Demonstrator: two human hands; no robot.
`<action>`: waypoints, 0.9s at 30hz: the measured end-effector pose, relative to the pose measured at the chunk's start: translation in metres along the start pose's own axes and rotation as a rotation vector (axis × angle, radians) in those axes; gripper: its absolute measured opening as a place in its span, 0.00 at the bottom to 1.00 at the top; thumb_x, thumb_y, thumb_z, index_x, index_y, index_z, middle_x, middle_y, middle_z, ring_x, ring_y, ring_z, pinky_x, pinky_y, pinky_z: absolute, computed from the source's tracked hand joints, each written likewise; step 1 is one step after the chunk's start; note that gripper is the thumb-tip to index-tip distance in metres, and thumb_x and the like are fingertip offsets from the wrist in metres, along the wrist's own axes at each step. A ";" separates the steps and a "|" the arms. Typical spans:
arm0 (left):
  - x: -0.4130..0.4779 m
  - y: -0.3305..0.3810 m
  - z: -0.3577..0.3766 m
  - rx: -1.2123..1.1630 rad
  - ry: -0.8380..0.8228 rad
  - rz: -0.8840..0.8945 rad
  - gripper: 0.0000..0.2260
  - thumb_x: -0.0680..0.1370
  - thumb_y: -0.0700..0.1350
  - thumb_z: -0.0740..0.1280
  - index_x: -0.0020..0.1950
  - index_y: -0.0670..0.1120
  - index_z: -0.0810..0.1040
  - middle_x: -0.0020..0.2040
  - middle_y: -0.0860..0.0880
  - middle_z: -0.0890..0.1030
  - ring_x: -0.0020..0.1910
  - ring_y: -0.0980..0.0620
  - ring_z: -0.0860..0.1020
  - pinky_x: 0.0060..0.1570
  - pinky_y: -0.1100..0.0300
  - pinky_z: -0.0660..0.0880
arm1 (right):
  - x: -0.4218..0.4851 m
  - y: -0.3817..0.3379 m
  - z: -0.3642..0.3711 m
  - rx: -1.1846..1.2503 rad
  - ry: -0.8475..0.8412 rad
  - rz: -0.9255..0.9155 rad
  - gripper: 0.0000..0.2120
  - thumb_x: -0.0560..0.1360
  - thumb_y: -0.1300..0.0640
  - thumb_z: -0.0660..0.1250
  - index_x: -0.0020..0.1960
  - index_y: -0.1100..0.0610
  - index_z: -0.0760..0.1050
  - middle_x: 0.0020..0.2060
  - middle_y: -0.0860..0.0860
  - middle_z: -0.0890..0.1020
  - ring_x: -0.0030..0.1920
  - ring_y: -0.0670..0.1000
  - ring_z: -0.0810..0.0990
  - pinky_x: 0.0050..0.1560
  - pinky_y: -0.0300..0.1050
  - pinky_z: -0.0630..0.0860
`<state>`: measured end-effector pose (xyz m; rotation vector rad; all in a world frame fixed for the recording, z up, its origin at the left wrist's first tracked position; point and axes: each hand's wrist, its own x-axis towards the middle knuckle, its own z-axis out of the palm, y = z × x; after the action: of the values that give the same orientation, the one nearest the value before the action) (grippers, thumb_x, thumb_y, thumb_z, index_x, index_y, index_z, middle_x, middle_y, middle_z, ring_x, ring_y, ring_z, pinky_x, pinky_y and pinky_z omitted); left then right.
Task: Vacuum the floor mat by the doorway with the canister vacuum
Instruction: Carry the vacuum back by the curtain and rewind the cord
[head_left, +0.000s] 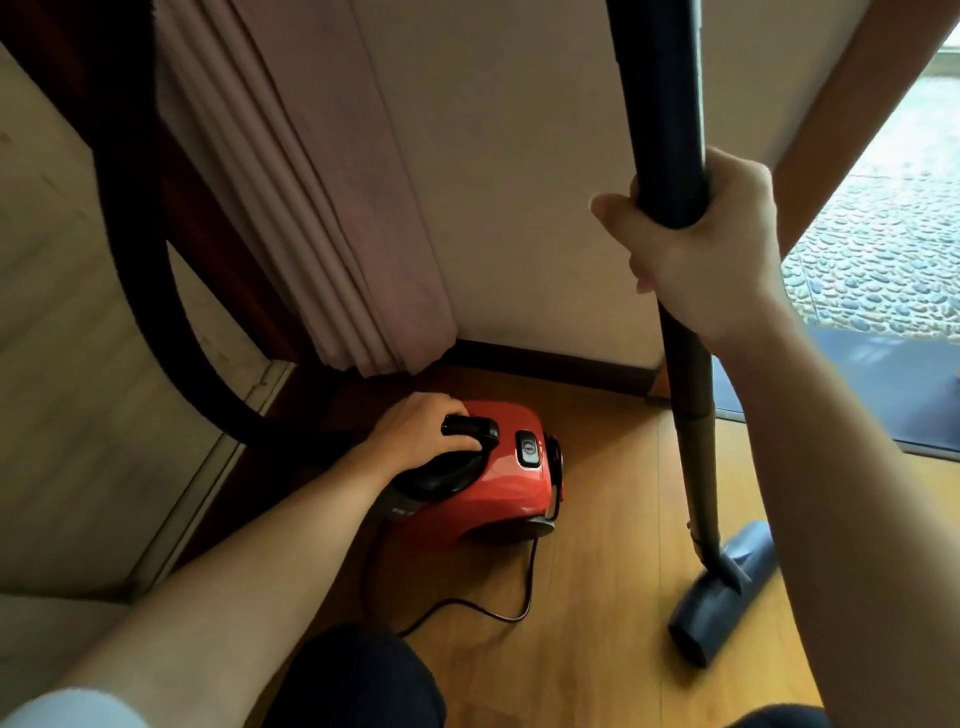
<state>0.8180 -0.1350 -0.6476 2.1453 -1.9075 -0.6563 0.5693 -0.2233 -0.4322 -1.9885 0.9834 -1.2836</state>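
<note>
left sleeve (67, 709): pale white, short, I see it blurred
left hand (415, 436): bare, forearm too
right hand (711, 244): bare, forearm too
trousers (358, 675): dark navy, I see one knee

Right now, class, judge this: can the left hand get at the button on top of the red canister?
Probably yes: the left hand holds the handle just beside the button, with nothing between them, though it must loosen its grip first.

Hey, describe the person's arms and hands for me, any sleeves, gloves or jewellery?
Both forearms are bare. A pale sleeve edge shows on the left upper arm; the right arm leaves the frame before any sleeve. Neither the left hand nor the right hand shows a glove, ring or watch.
</note>
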 end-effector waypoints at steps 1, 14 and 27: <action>-0.002 -0.003 0.002 -0.033 0.002 0.019 0.18 0.73 0.60 0.74 0.57 0.51 0.83 0.51 0.53 0.80 0.52 0.50 0.79 0.53 0.51 0.76 | 0.000 -0.001 0.000 -0.001 0.004 0.007 0.25 0.73 0.50 0.74 0.45 0.73 0.72 0.36 0.71 0.75 0.33 0.71 0.76 0.29 0.60 0.74; -0.059 0.001 0.035 -0.336 0.486 -0.178 0.23 0.73 0.59 0.68 0.64 0.50 0.79 0.63 0.51 0.74 0.64 0.52 0.73 0.66 0.43 0.72 | -0.004 -0.010 0.003 0.003 -0.002 0.036 0.19 0.76 0.56 0.75 0.46 0.72 0.73 0.35 0.69 0.78 0.28 0.61 0.77 0.29 0.56 0.76; -0.068 -0.016 0.023 0.061 0.349 -0.050 0.11 0.74 0.50 0.73 0.53 0.52 0.76 0.55 0.55 0.74 0.58 0.52 0.73 0.62 0.48 0.70 | -0.010 -0.019 0.010 -0.007 -0.025 0.027 0.17 0.76 0.57 0.74 0.46 0.71 0.74 0.35 0.70 0.78 0.29 0.58 0.78 0.27 0.39 0.74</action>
<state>0.8169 -0.0624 -0.6617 2.1773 -1.7110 -0.2131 0.5812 -0.2037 -0.4259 -1.9845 1.0013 -1.2398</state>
